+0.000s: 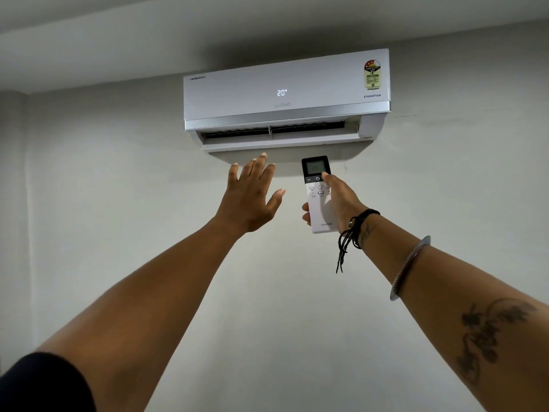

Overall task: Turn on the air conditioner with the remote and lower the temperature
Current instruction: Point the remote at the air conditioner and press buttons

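Air conditioner (286, 98) displays 20. Below it, right hand (338, 200) clasps remote (319, 194), thumb apparently on a top button; left hand (252, 197) spread, empty. Risk: thumb slipping onto power, switching unit off.

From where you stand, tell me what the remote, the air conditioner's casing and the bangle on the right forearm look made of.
Remote: smooth white plastic by its look, with a dark glossy top panel around its screen.
Air conditioner: probably moulded white plastic with a soft sheen; the silver strip along the front's lower edge looks metallic, perhaps only painted.
Bangle: likely metal, thin, grey and shiny.
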